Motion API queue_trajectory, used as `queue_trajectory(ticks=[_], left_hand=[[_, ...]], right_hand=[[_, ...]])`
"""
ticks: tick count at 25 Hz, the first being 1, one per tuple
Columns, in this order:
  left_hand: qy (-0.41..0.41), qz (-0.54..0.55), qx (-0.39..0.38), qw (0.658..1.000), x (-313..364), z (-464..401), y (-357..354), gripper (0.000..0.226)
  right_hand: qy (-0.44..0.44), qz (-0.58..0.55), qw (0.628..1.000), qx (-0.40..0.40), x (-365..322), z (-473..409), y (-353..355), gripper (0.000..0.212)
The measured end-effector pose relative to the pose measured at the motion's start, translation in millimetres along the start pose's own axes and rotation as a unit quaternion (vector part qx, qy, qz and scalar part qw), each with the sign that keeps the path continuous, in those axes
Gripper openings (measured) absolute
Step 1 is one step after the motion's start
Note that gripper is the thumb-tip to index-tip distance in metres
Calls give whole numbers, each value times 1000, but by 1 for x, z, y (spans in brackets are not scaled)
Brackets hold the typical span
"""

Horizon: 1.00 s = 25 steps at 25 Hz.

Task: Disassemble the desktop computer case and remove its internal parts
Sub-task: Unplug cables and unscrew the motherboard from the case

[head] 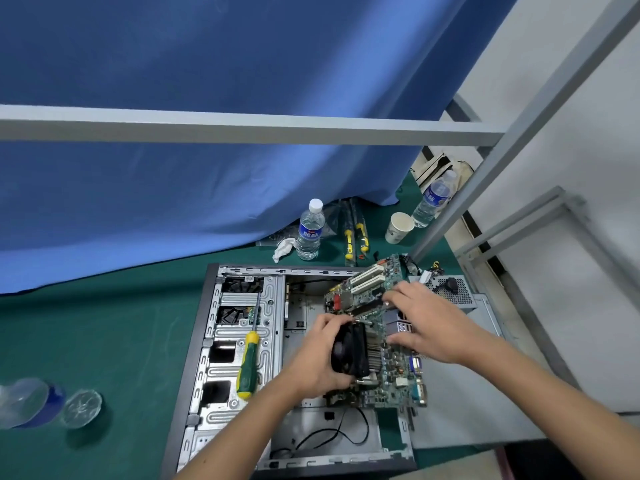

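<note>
The open computer case (207, 341) lies flat on a green table. A green motherboard (391, 375) with white slots is tilted up over the case's right half. My left hand (318, 362) grips the black CPU cooler fan (349, 351) fixed to the board. My right hand (426, 323) holds the board's right edge near its rear ports, fingers spread over it. A green and yellow screwdriver (247, 365) rests on the drive bay metal at the case's left. A loose black cable (332, 433) lies on the case floor.
A power supply (453, 289) with wires sits just right of the case. Behind it stand a water bottle (310, 230), a paper cup (398, 226), a second bottle (433, 199), yellow-handled tools (355, 237) and a crumpled tissue (284, 249). A fallen bottle (34, 403) lies far left. A grey metal frame bar (242, 124) crosses overhead.
</note>
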State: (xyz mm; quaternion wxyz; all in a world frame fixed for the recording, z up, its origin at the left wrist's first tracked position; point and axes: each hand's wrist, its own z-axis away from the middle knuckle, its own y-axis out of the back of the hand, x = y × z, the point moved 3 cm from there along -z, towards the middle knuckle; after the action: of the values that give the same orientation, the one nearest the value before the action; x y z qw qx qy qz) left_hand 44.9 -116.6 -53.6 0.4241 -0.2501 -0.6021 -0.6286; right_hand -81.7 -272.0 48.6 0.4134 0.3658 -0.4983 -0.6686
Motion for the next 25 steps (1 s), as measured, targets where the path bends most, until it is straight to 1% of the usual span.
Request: queue_trajectory(ticks=[3, 7, 11, 13, 14, 16, 17, 18, 19, 20, 21, 22, 23, 25], left_hand=[[27, 4, 23, 999, 12, -4, 0, 95], [31, -15, -10, 999, 30, -19, -7, 95], [11, -109, -26, 994, 47, -31, -15, 94], [4, -141, -28, 990, 51, -31, -22, 94], [-1, -137, -26, 990, 51, -29, -24, 93], [5, -64, -4, 998, 46, -24, -23, 88], [33, -7, 24, 999, 41, -19, -19, 86], [83, 43, 67, 993, 33, -17, -14, 87], [149, 71, 110, 980, 23, -15, -9, 89], [227, 82, 132, 961, 13, -13, -4, 91], [300, 105, 124, 940, 5, -10, -2, 89], [349, 148, 102, 920, -2, -8, -2, 84], [373, 203, 85, 901, -5, -6, -4, 76], [380, 309, 88, 867, -5, -3, -2, 52]], right_hand=[[-16, -42, 999, 12, 15, 14, -3, 76], [-62, -82, 995, 5, 38, 30, -15, 75], [-139, -120, 983, -15, 61, 52, -43, 78], [-163, -132, 978, -22, 67, 58, -58, 78], [-168, -139, 976, -25, 70, 59, -64, 78], [-180, -157, 971, -26, 75, 59, -71, 77], [-183, -168, 968, -26, 77, 60, -73, 76], [-185, -180, 966, -25, 79, 61, -77, 75], [-186, -191, 963, -25, 81, 62, -80, 75], [-187, -201, 961, -26, 82, 62, -84, 75], [-190, -210, 959, -30, 83, 61, -86, 75], [-194, -215, 957, -35, 84, 60, -87, 75], [-195, -211, 957, -42, 84, 60, -86, 76], [-178, -198, 963, -40, 79, 59, -78, 78]])
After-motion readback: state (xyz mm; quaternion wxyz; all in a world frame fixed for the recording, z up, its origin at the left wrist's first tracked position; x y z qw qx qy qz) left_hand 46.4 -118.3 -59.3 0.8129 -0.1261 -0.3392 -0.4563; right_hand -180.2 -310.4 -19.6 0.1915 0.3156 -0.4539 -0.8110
